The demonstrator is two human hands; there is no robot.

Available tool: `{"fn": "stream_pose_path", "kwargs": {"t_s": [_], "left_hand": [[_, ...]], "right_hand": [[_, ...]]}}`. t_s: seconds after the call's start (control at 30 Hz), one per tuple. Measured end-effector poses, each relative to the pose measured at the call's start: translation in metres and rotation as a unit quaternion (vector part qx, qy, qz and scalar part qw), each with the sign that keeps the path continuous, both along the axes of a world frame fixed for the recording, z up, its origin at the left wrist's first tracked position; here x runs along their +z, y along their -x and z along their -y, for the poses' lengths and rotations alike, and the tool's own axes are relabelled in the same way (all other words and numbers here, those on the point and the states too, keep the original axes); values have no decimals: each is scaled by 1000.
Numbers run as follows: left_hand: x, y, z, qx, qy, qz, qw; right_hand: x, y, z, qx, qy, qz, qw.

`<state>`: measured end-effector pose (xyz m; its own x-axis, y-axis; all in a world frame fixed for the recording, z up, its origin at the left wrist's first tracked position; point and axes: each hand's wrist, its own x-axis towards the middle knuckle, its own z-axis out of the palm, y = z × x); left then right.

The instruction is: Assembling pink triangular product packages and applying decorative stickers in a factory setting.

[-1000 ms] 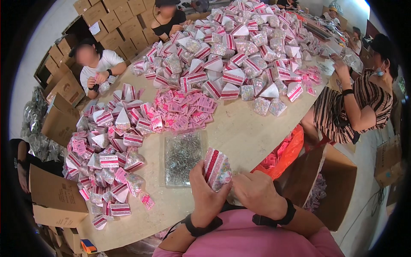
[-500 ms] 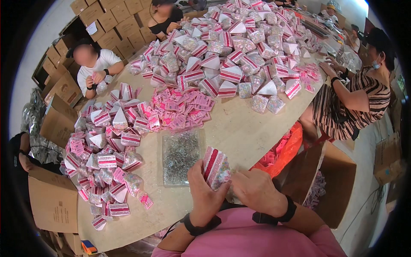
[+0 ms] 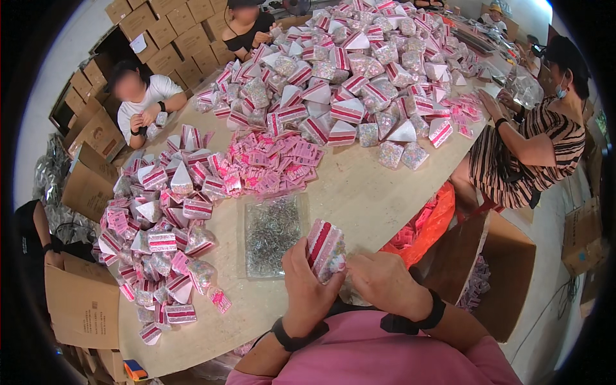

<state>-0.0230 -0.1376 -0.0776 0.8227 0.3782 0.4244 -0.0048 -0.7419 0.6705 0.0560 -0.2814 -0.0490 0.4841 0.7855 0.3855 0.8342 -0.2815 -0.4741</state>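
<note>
My left hand [image 3: 307, 273] is closed around a clear bag shaped like a cake slice [image 3: 325, 249], with pink, red and white stripes and pale beads inside. It is held tilted up, just over the table's near edge. At the bag's right end, my right hand [image 3: 385, 280] has its fingers curled and pressed together; what they pinch is hidden. Beyond my left hand lies a clear plastic tray [image 3: 247, 273] of small silvery metal pieces, too fine to tell apart. Behind that tray is a heap of pink printed cards [image 3: 273, 160].
Cake-slice bags pile up at the left [image 3: 163, 240] and at the far side [image 3: 346, 83]. An orange-red plastic bag [image 3: 430, 224] and an open carton [image 3: 507, 276] stand at my right. Several people work around the table [image 3: 366, 192]. A blue-orange object [image 3: 135, 370] sits at the near left edge.
My hands and the bag have barely shifted, with the same hold kept. At the far left, the person in the white shirt has moved their hands and head slightly.
</note>
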Motion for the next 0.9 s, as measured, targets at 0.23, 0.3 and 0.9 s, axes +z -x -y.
{"fn": "stream_pose_path", "kwargs": {"t_s": [0.23, 0.3, 0.9], "left_hand": [[-3, -2, 3, 10, 54, -19, 998], [-5, -2, 2, 13, 55, -23, 998], [-7, -6, 0, 19, -85, 9, 996]], "right_hand": [[-1, -2, -1, -5, -64, -58, 996], [0, -3, -1, -4, -67, -68, 995], [-7, -3, 1, -30, -14, 2, 999]]}}
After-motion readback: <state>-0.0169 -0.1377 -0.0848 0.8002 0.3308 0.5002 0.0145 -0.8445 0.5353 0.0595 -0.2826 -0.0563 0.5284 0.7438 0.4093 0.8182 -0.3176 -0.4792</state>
